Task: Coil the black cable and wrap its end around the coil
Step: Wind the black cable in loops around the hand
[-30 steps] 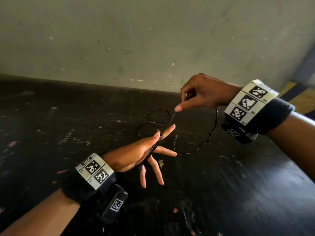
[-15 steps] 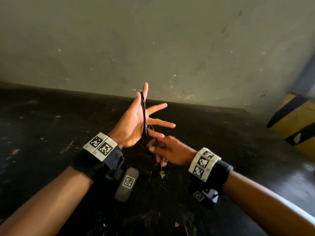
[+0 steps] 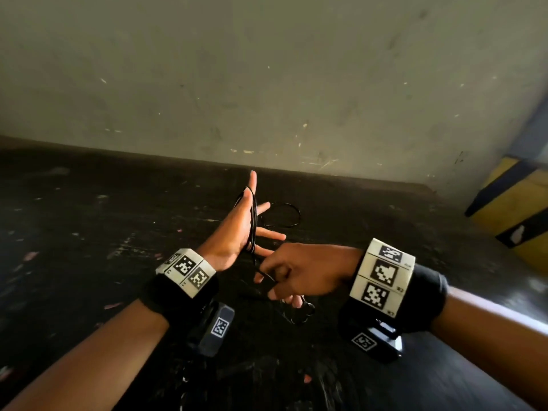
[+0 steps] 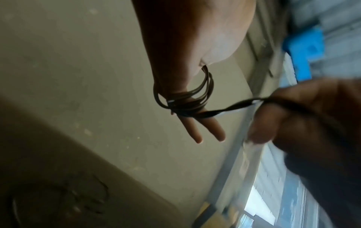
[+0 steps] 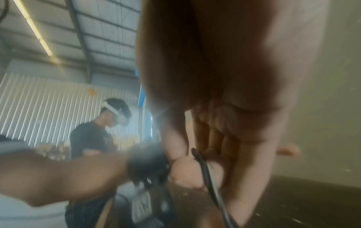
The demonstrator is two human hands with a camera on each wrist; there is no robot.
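Note:
My left hand [image 3: 234, 232] is raised upright over the dark table [image 3: 89, 232], with its fingers [image 4: 195, 131] straight and spread. Several turns of the thin black cable [image 3: 253, 221] are wound round it, seen as a bundle of loops [image 4: 187, 98] in the left wrist view. Just below and to the right, my right hand [image 3: 296, 274] pinches the cable's running part [image 4: 234, 106] between thumb and fingers [image 5: 205, 169]. A loose cable loop [image 3: 298, 215] lies on the table beyond the hands. More slack [image 3: 305, 314] hangs under my right hand.
A pale scuffed wall [image 3: 267, 69] rises close behind the table. A yellow and black striped block [image 3: 516, 209] stands at the right. In the right wrist view another person [image 5: 93, 138] with a headset stands in the background.
My left hand has risen and turned upright with the cable loops on it. My right hand has swung down from above to below it, carrying the cable round.

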